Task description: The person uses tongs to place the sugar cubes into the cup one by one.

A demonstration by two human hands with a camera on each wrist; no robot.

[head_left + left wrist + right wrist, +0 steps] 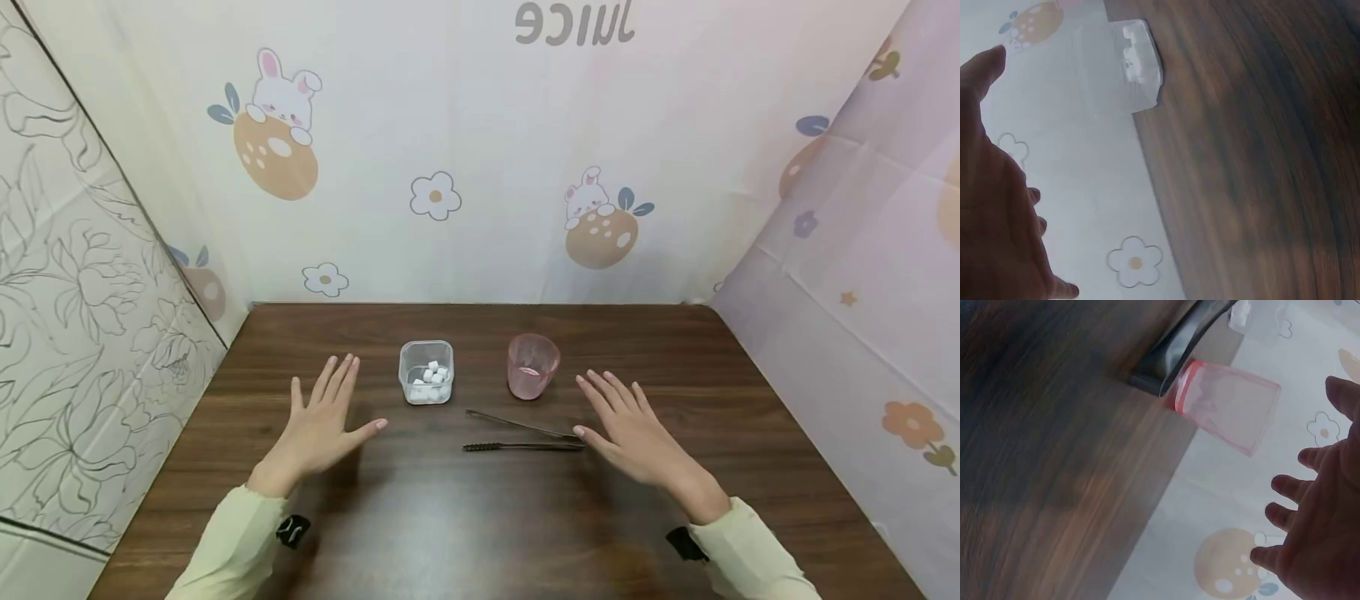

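Note:
My left hand [318, 429], fingers spread and straight, is to the left of a clear plastic container [408, 385] and holds nothing. Several small white cubes [433, 375] lie in that container. To its right stands a pink translucent cup [532, 367]. Dark metal tongs [522, 446] lie in front of the two vessels, their bent end toward the right. Close to that bent end is my right hand [637, 437], also spread and empty; whether its thumb touches the tongs I cannot tell. In the right wrist view the tongs [1172, 353] appear in front of the cup [1229, 403].
Everything stands on a dark brown wooden table [420, 533]. A pale curtain [495, 125] printed with rabbits and flowers hangs behind its back edge. Patterned panels border it at the left [82, 275] and right [855, 317].

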